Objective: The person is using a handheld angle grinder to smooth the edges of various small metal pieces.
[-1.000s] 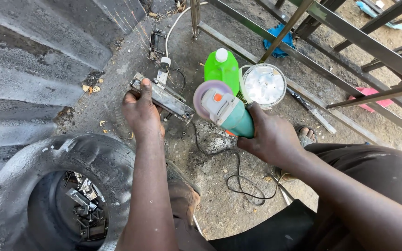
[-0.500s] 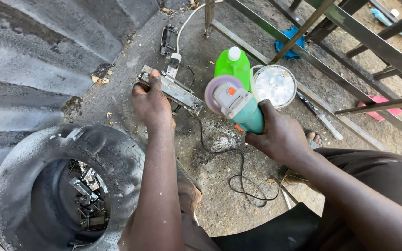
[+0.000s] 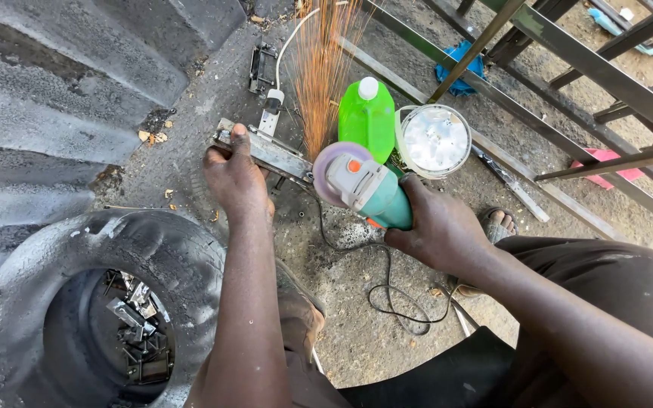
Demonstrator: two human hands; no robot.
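Observation:
My left hand (image 3: pixel 237 176) presses a flat metal bar (image 3: pixel 275 155) down on the concrete floor. My right hand (image 3: pixel 438 227) grips a green angle grinder (image 3: pixel 368 190) by its body. The grinder's disc (image 3: pixel 330 165) touches the right end of the bar, and a fan of orange sparks (image 3: pixel 320 68) shoots away from me. The grinder's black cord (image 3: pixel 387 291) trails back across the floor toward my leg.
A green plastic bottle (image 3: pixel 366 117) and a round white tin (image 3: pixel 434 140) stand just beyond the grinder. An old tyre (image 3: pixel 107 295) holding metal scraps lies at the lower left. A welded steel frame (image 3: pixel 591 68) crosses the upper right. A white socket strip (image 3: pixel 270 121) lies by the bar.
The grinder disc has come down onto the bar and sparks now fly. My left hand stays on the bar.

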